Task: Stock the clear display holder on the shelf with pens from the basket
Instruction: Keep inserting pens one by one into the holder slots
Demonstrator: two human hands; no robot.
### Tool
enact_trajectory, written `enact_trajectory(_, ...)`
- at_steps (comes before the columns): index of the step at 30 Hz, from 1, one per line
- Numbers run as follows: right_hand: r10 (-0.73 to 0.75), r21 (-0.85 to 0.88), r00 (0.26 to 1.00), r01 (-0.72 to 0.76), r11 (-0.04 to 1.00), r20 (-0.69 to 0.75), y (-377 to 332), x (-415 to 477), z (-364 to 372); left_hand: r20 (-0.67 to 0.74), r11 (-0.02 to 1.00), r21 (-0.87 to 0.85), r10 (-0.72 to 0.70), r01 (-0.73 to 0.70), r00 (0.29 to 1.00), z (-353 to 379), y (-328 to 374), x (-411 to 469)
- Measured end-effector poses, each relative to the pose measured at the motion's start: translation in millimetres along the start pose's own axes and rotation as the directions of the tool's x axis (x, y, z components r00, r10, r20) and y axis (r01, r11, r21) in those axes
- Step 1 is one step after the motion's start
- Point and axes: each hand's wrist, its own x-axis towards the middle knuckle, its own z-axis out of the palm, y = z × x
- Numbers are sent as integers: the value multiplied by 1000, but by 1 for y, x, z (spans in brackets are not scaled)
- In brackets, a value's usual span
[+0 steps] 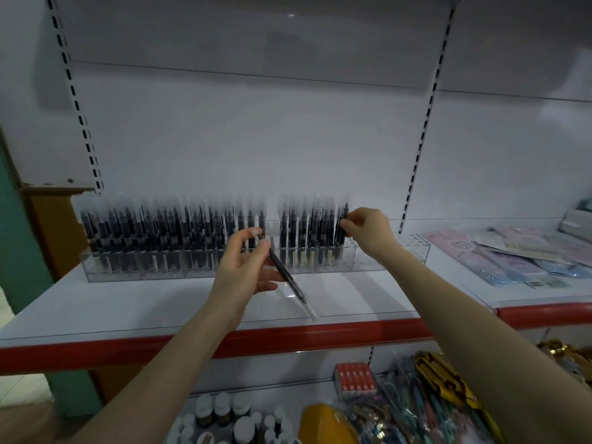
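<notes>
Left hand (243, 270) grasps a loose pen (289, 278) (tilted); right hand (368, 232) pinches an upright pen (345, 213) in the clear holder (407, 254).

Dim, cool-grey light overall; exposure running low. Light seeming to come from overhead: small bright glint (291, 15) showing near top of back panel (256, 129), w/ a dark smudgy patch spreading across panel's upper part. Shelf (128, 302) top reflecting pale, soft patches; only faint shadows forming under the arms. Caps of pens (179, 225) smearing upward into whitish streaks, i.e. vertical blur, while barrels are reading clearer. Pen (285, 274) in left hand (243, 267) looking fairly sharp. Wide-angle distortion bending slotted uprights (77, 100) inward toward top. Goods on lower shelf (416, 405) going soft & murky at frame bottom.
</notes>
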Motion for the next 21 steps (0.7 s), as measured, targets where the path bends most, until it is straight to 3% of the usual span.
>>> enact_trajectory(6,43,14,999,-43,999,4,8,-3,5,-67,987,-154,-45,34,997,-2,1,2)
enact_trajectory(11,86,56,996,-86,995,-5,9,-4,5,-30,889,-437,-171,141,985,-2,5,5)
enact_trajectory(14,110,255,984,-71,964,-142,8,-18,0,-18,841,-521,-183,147,983,0,4,6)
enact_trajectory(15,128,351,983,-73,933,-135,7,-25,-1,-21,833,-535,-176,138,984,2,4,6)
enact_trajectory(19,108,659,978,-201,725,180,-13,-57,1,-25,847,-522,-134,101,991,15,0,4)
enact_trajectory(21,105,757,961,-265,597,254,-19,-62,5,-19,890,-451,-86,68,996,24,-3,2)
